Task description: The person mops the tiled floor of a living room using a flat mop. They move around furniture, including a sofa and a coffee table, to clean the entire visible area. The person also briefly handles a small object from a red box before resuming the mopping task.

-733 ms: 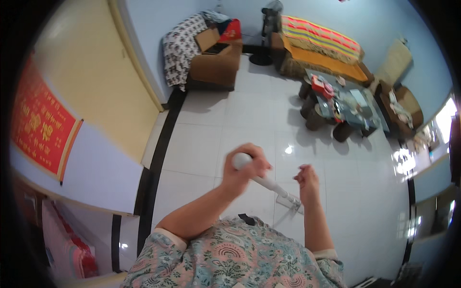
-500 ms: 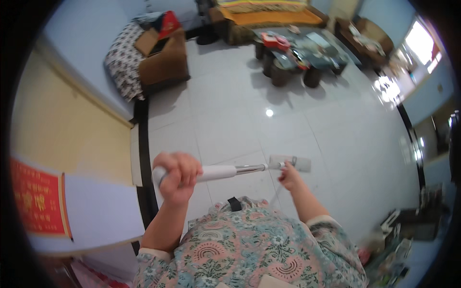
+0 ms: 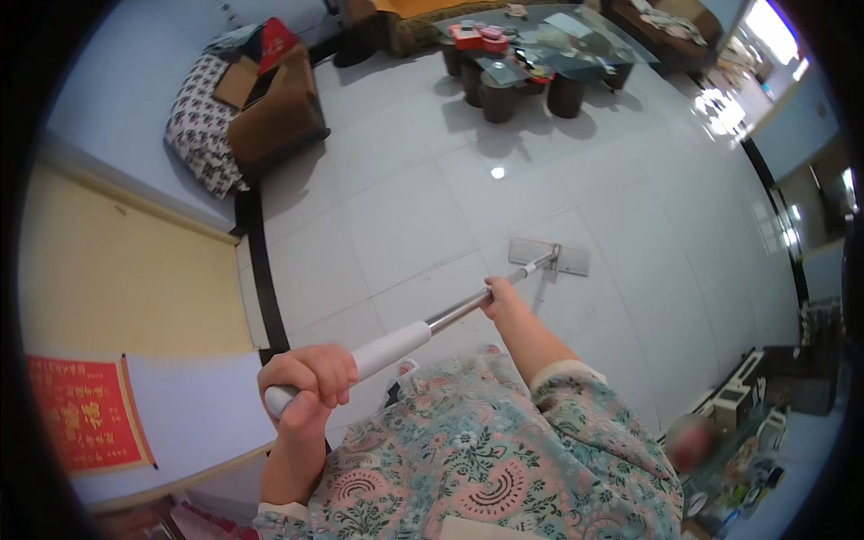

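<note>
A flat mop [image 3: 391, 349] with a white grip and a shiny metal pole slants across in front of me, from lower left to upper right. My left hand [image 3: 310, 387] is wrapped round the white grip close to its rounded top end. Farther down, my right hand [image 3: 497, 295] is closed round the metal pole. The mop's wide rectangular head [image 3: 531, 250] lies on the pale tiled floor [image 3: 396, 211], ahead of my right hand. Its underside is hidden.
A glass-topped table [image 3: 580, 58] on dark round legs stands at the far side. A brown armchair [image 3: 279, 108] with a patterned cover is at the left, beyond a yellow door [image 3: 135, 261]. Cluttered items [image 3: 756, 468] crowd the lower right.
The mop has swung from nearly level to slanting, its head now farther from me. My left hand has come lower and nearer; my right has shifted left and forward. The view has tilted too.
</note>
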`<state>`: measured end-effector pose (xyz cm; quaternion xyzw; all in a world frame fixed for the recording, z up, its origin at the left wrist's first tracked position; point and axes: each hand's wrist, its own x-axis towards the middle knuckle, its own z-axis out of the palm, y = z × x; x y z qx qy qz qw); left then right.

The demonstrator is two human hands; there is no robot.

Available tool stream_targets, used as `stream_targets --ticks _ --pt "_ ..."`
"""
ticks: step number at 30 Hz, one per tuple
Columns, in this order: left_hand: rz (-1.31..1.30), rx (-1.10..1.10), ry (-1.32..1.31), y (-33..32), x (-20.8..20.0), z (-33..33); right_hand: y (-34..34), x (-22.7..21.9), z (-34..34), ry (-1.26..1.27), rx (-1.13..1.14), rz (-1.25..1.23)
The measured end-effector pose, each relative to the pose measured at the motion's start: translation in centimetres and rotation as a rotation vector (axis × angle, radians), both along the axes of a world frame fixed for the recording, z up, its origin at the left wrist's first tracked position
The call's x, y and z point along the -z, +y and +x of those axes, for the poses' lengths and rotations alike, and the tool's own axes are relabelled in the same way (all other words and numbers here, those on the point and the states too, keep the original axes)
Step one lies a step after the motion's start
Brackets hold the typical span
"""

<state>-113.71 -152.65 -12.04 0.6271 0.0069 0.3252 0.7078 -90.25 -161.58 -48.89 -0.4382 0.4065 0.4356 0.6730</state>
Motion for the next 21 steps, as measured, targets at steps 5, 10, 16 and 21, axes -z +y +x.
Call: stream_targets --ticks 5,10,16,21 --pt "0.009 0.006 -0.069 2.7 -5.2 -4.6 2.9 -8.2 -8.1 0.056 -0.155 0.069" --pt "0.007 0.087 -0.100 6.9 -8.3 -14.5 6.2 -8.3 -17.8 0.230 -0.228 0.155" --pt "0.106 0.099 -0.166 11.2 -7.4 -29.3 13.2 -9.9 -24.9 0.317 -0.432 0.202" --pt "0.290 0.022 -0.137 13.2 -5.1 -36.3 20.8 -11.9 -29.1 0.114 -0.429 0.208"
